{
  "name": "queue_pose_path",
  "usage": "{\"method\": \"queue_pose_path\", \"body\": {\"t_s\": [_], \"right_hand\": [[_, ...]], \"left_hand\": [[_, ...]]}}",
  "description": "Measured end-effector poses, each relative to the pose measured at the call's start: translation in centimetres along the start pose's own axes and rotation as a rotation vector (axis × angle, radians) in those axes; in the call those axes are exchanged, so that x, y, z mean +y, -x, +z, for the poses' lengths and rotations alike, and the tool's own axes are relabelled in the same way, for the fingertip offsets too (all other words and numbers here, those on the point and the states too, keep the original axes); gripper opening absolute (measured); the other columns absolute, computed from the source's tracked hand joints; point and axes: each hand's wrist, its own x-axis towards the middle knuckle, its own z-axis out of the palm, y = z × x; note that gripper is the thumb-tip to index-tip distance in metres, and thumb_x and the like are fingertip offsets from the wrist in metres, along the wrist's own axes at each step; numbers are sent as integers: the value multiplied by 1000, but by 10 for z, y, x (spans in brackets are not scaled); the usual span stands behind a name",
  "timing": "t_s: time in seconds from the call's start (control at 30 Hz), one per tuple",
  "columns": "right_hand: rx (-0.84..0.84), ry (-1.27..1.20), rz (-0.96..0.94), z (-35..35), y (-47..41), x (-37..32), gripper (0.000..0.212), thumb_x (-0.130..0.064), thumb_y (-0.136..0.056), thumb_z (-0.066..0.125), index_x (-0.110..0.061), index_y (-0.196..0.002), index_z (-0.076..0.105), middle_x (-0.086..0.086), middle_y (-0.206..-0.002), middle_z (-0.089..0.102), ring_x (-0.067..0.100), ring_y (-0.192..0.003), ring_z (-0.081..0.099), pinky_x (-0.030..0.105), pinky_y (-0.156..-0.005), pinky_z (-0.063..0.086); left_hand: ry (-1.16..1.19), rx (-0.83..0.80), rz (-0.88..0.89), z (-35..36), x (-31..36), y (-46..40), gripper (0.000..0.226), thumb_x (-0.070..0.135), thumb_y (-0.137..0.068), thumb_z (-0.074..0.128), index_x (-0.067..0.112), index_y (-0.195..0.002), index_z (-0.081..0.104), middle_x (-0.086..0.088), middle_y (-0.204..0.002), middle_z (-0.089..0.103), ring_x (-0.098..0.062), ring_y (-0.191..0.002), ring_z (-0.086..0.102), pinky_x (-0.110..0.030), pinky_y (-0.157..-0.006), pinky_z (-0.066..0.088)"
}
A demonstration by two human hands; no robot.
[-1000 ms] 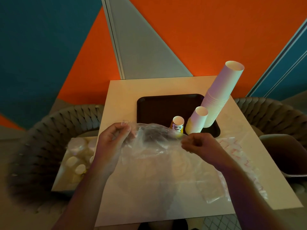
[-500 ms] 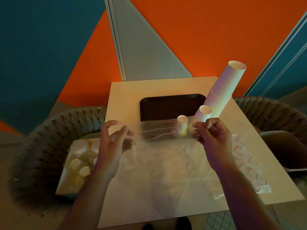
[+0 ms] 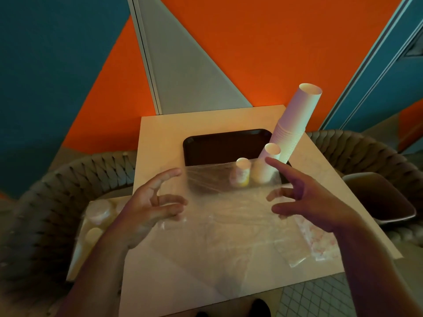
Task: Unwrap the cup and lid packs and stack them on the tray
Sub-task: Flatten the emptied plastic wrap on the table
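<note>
We count three stacks of cups on one dark tray [image 3: 212,145], all at its right end. The tall stack of cups [image 3: 295,124] leans up and to the right from the tray's right edge; a shorter stack of cups [image 3: 266,165] stands just in front of it, and a small printed cup stack [image 3: 240,172] stands just left of that. The rest of the tray is bare.

One clear plastic wrapper [image 3: 224,202] is spread in front of the tray, its far edge lifted over the tray's near rim so that the two shorter stacks show through it. Our two hands hover at its sides with fingers spread and gripping nothing: the left hand [image 3: 148,209] at the wrapper's left edge, the right hand [image 3: 304,202] at its right, forefinger out toward the shorter stack.

Right of the wrapper, on the desk [image 3: 160,138], lies one printed plastic bag [image 3: 315,239].

Left of the desk, lower than the tray, sits a box [image 3: 79,252] holding several wrapped packs [image 3: 98,212]; we cannot tell how many, nor whether they are cups or lids.
</note>
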Motion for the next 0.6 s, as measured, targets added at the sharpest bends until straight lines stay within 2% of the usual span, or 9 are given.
{"method": "queue_pose_path", "body": {"t_s": [0.03, 0.07, 0.13, 0.2, 0.27, 0.3, 0.37, 0.47, 0.6], "right_hand": [[-17, 1, -2, -3, 2, -2, 99, 6, -65, 84, -49, -141, 52, -11, -138, 55, 28, -98, 68, 36, -63, 59], [-22, -5, -10, -6, 3, -3, 101, 5, -64, 84, -49, -142, 52, -16, -143, 52, 29, -97, 68, 36, -63, 59], [1, -46, -45, -11, 5, -3, 99, 6, -65, 82, -42, -145, 50, -19, -147, 49, 29, -95, 68, 38, -67, 60], [54, -105, -83, -11, 4, 1, 87, 5, -70, 78, -33, -144, 53, -6, -140, 58, 29, -96, 67, 43, -75, 62], [100, -144, -100, -8, 2, 7, 70, 1, -76, 75, -30, -137, 61, 11, -114, 68, 32, -96, 66, 49, -82, 62], [106, -140, -99, -6, 1, 11, 66, -1, -77, 75, -31, -134, 64, 19, -104, 67, 33, -96, 66, 48, -81, 62], [87, -100, -74, -7, 0, 16, 71, 2, -77, 76, -38, -134, 63, 26, -104, 65, 33, -98, 68, 43, -74, 63], [25, -58, -27, -23, 1, 16, 96, 13, -72, 80, -46, -142, 53, 6, -128, 59, 31, -106, 70, 39, -63, 61], [-97, -48, 43, -46, 7, 10, 111, 1, -60, 89, -54, -145, 43, -20, -140, 46, 30, -115, 68, 37, -61, 60]], "left_hand": [[1, -28, -14, -2, 3, -1, 87, 14, -61, 92, 29, -138, 55, 2, -110, 73, -25, -98, 70, -31, -64, 61], [-9, -39, -13, -2, 6, -2, 86, 6, -63, 88, 30, -139, 53, 5, -114, 72, -24, -98, 70, -31, -63, 61], [-36, -59, 0, 1, 9, -7, 90, -8, -66, 78, 31, -142, 49, 23, -122, 64, -24, -100, 70, -34, -65, 61], [-68, -101, 23, 7, 10, -10, 95, -10, -65, 79, 35, -143, 47, 34, -130, 54, -26, -104, 69, -37, -70, 61], [-87, -131, 43, 12, 8, -13, 98, -8, -64, 81, 38, -143, 46, 36, -139, 46, -27, -106, 68, -37, -72, 60], [-91, -131, 47, 14, 7, -15, 99, -8, -64, 81, 38, -144, 46, 36, -141, 44, -28, -106, 68, -36, -72, 60], [-71, -108, 50, 18, 4, -19, 96, -11, -66, 78, 37, -144, 46, 30, -143, 46, -30, -103, 69, -35, -70, 60], [-40, -60, 57, 22, 4, -25, 84, -9, -72, 71, 34, -141, 50, 18, -141, 55, -33, -95, 71, -30, -65, 60], [-118, 2, 46, 31, 3, -35, 50, 2, -86, 65, 26, -129, 61, 5, -135, 63, -32, -94, 74, -25, -66, 60]]}}
